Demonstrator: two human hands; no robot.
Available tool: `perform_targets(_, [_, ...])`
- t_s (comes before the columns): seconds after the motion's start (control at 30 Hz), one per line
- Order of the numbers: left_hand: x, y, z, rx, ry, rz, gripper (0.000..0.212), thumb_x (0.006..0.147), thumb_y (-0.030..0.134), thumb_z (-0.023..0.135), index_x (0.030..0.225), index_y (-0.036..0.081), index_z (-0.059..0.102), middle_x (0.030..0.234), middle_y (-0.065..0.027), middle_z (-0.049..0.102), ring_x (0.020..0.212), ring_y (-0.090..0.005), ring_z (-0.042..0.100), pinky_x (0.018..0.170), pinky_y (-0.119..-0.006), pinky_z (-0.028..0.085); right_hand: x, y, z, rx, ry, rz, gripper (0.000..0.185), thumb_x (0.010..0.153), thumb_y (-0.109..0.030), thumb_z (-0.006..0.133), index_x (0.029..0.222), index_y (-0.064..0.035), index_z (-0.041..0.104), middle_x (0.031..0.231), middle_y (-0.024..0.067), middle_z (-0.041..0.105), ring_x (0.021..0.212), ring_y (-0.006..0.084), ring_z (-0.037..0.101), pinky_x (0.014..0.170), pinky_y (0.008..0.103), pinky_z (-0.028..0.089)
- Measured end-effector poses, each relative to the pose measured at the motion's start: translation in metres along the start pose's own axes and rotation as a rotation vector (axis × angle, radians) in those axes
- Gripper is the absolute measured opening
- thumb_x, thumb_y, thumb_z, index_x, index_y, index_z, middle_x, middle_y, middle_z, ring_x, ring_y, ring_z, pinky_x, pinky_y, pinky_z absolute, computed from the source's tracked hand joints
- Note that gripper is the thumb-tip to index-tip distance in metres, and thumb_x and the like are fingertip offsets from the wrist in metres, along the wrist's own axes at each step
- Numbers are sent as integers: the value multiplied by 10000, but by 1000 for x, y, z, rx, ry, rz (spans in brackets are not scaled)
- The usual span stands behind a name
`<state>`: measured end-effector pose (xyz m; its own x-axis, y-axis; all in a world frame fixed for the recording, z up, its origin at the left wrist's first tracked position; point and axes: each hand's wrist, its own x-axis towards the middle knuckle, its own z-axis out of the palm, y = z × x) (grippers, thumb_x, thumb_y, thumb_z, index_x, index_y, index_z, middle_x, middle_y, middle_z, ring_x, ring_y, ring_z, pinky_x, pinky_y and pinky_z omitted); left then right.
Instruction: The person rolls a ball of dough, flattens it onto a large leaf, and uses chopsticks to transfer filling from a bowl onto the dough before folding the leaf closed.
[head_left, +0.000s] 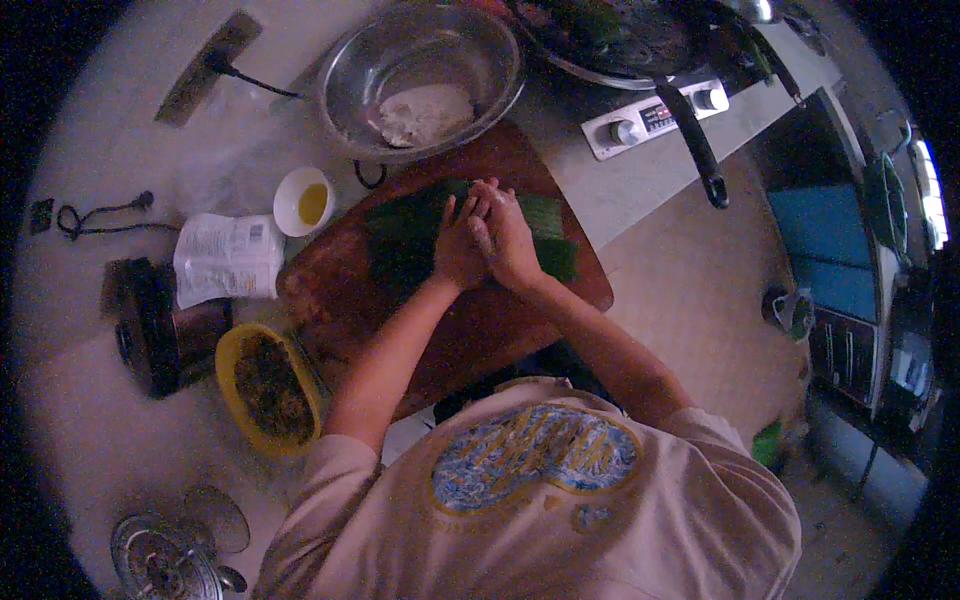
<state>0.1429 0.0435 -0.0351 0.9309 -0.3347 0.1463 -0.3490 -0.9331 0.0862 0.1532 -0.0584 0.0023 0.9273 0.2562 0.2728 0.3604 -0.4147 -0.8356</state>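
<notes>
Over a brown wooden board (337, 330), my left hand (459, 251) and my right hand (514, 244) are pressed together, fingers pointing away from me. Pale residue shows on the fingertips. Whatever may lie between the palms is hidden. Beneath them, dark green leaf pieces (401, 232), probably banana leaf, are spread on the board. Beyond the hands, a large metal bowl (345, 124) holds a lump of pale dough (427, 112). A small white bowl of yellow oil-like liquid (311, 204) stands at the board's upper left edge.
A printed white packet (229, 255) and a yellow container of dark filling (266, 390) sit to the left. At the upper right, a pan (622, 45) rests on a cooker with knobs (656, 120); its black handle (694, 146) juts past the counter edge. Glassware (169, 559) stands lower left.
</notes>
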Motion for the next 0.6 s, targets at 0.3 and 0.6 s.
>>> perform_targets(0.3, [2,-3,-13,-1,-52,1,543,854,391,370,1352,202,263,1428,-63,172,1314,-253,159,1025,-515,129,-11,9,-1,128,90,-5,480,837,-277,481,1235,-39,362,1197,214,428,1106,382,408,939,417,330])
perform_targets(0.6, [13,24,-36,-160,3,-36,588,844,458,400,1351,194,266,1421,-77,193,1317,-253,149,1020,-537,115,-36,-18,-79,455,410,208,398,886,-205,424,1215,7,355,1177,159,459,1133,272,404,968,373,292])
